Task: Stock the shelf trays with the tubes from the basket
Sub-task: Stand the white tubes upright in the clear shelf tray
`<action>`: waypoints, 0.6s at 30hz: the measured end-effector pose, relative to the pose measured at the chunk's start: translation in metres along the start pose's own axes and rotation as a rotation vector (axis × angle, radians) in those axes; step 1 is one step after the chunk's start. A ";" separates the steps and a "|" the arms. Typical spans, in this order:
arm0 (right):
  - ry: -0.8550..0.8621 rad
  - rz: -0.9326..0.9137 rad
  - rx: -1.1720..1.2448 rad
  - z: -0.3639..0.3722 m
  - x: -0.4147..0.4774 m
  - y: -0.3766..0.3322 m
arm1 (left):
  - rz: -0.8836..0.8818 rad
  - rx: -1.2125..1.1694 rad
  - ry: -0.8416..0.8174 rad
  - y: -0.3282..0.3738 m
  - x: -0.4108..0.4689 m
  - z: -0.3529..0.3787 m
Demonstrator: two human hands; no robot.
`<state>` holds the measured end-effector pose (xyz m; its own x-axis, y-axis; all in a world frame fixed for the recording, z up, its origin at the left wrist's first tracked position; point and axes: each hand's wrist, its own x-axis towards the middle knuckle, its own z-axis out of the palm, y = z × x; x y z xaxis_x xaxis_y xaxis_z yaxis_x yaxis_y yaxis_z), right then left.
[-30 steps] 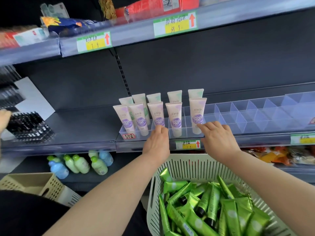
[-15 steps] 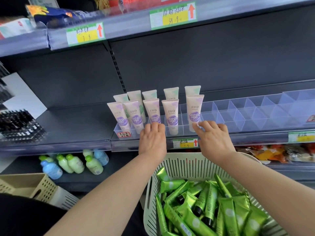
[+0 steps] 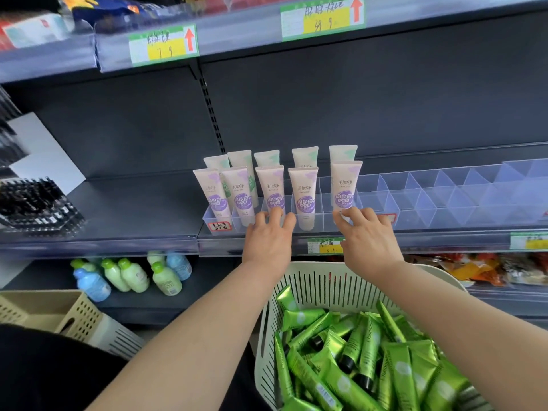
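Note:
Two rows of pale pink tubes (image 3: 302, 191) with purple labels stand upright in a clear divided tray (image 3: 324, 216) on the middle shelf. My left hand (image 3: 268, 244) curls its fingers over the tray's front wall below the third tube. My right hand (image 3: 367, 238) grips the same front wall, its fingertips at the base of the rightmost tube. Below my arms, a pale green slotted basket (image 3: 326, 280) holds several green tubes (image 3: 370, 351) with black caps, lying in a heap. More clear tray compartments (image 3: 444, 200) extend to the right without tubes.
Small green and blue bottles (image 3: 133, 274) lie on the lower shelf at left. A beige basket (image 3: 44, 310) sits at bottom left. Black packaged items (image 3: 32, 203) lie on the shelf's left end. Snack packets (image 3: 480, 268) fill the lower right shelf. The upper shelf edge carries price tags (image 3: 321, 17).
Both hands stay on the tray's front wall, with the fingers shifting only slightly. The view has drifted a little, and the tubes stand as before.

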<state>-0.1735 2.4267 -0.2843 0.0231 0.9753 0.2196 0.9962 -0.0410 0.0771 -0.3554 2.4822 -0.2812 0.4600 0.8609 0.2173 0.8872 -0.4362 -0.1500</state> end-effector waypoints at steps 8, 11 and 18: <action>-0.009 0.001 0.041 -0.001 0.003 -0.006 | 0.012 -0.052 -0.066 -0.018 0.000 0.002; -0.015 0.007 0.061 -0.001 0.005 -0.009 | 0.008 -0.065 -0.078 -0.019 0.001 0.000; -0.033 -0.008 0.090 -0.002 0.010 -0.017 | -0.005 -0.055 -0.098 -0.030 0.001 -0.001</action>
<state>-0.1901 2.4364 -0.2815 0.0162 0.9822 0.1869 0.9999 -0.0148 -0.0090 -0.3817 2.4961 -0.2755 0.4527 0.8833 0.1220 0.8912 -0.4436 -0.0951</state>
